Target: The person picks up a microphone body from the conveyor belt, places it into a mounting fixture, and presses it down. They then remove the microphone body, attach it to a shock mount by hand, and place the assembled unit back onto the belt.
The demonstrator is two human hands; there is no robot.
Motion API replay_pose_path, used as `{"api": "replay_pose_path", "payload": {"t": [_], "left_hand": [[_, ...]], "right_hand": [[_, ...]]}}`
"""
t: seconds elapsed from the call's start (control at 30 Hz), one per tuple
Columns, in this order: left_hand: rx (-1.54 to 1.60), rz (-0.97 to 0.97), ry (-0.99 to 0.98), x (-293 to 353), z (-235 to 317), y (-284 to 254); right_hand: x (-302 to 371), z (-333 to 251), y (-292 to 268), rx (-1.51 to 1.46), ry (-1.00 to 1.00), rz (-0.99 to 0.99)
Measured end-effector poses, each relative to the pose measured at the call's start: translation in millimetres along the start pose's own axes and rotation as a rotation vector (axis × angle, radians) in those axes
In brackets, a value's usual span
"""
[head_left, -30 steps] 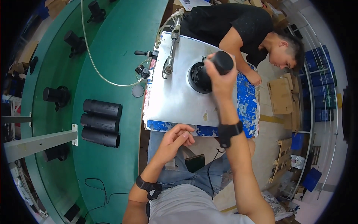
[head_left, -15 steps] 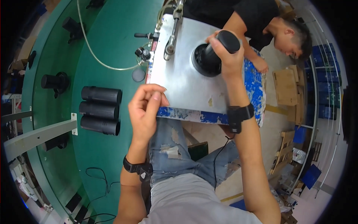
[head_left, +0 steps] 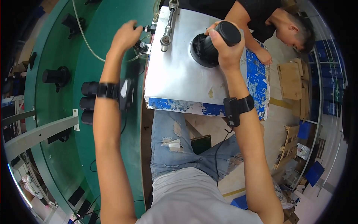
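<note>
My right hand is wrapped round a black cylinder with a wide round base. The base rests on the metal plate, and the cylinder leans toward the right. At the plate's upper left edge, the fingers of my left hand are closed over the outer end of a black lever handle. Close below that hand sits a small pneumatic fitting with a clear hose. A metal rod linkage lies over the plate between my hands.
Several black cylinders lie on the green table, partly behind my left forearm. Black pieces with round bases stand on a green shelf at left. A co-worker leans in at upper right, a hand on the worn blue surface.
My left hand has moved from the plate's near left corner up and left to the lever handle. My right hand keeps its hold on the black cylinder. The view has shifted slightly.
</note>
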State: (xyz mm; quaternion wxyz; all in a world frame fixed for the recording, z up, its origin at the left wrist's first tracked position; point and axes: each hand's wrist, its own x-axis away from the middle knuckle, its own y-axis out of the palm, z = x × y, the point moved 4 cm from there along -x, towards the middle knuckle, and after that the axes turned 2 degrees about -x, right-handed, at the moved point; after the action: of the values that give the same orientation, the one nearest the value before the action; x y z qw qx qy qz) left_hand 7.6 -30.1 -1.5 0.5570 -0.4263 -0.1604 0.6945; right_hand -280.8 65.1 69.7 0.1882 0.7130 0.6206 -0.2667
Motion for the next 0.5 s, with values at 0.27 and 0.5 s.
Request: {"api": "replay_pose_path", "payload": {"t": [0.27, 0.5], "left_hand": [[-0.012, -0.532, -0.105, 3.1, 6.0, 7.3], [0.302, -0.219, -0.057, 51.3, 28.1, -48.9]], "right_hand": [[2.3, -12.5, 4.8, 0.090, 0.015, 0.108], [-18.2, -48.3, -16.6, 0.291, -0.141, 0.311]]}}
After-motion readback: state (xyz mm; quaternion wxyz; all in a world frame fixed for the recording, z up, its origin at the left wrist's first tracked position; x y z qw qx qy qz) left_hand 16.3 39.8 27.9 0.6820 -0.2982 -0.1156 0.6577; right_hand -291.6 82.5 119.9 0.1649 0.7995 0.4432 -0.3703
